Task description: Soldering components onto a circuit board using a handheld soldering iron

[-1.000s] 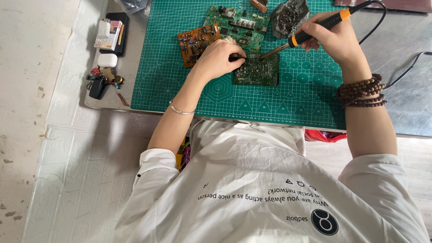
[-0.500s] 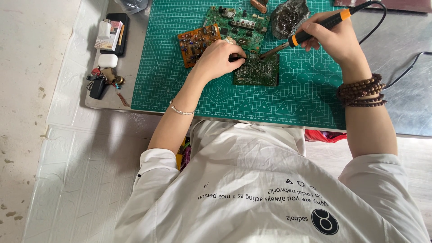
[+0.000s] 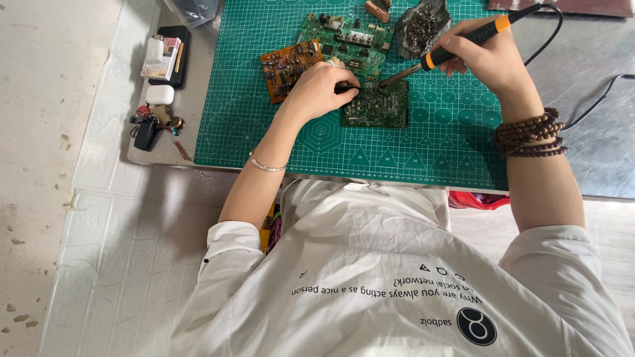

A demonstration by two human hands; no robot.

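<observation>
My right hand (image 3: 488, 58) grips a black and orange soldering iron (image 3: 463, 41). Its metal tip touches the top edge of a small dark green circuit board (image 3: 377, 107) lying on the green cutting mat (image 3: 436, 145). At the board's top left corner, my left hand (image 3: 320, 86) pinches a thin dark tool (image 3: 349, 88). A silver bangle circles my left wrist, and brown bead bracelets (image 3: 529, 132) wrap my right wrist.
A larger green board (image 3: 344, 38), an orange-brown board (image 3: 289, 66) and a grey crumpled lump (image 3: 423, 26) lie at the mat's far side. Left of the mat sit a black phone (image 3: 170, 56), a white case (image 3: 159, 94) and keys (image 3: 149, 125). The iron's black cable (image 3: 589, 109) runs right over the metal table.
</observation>
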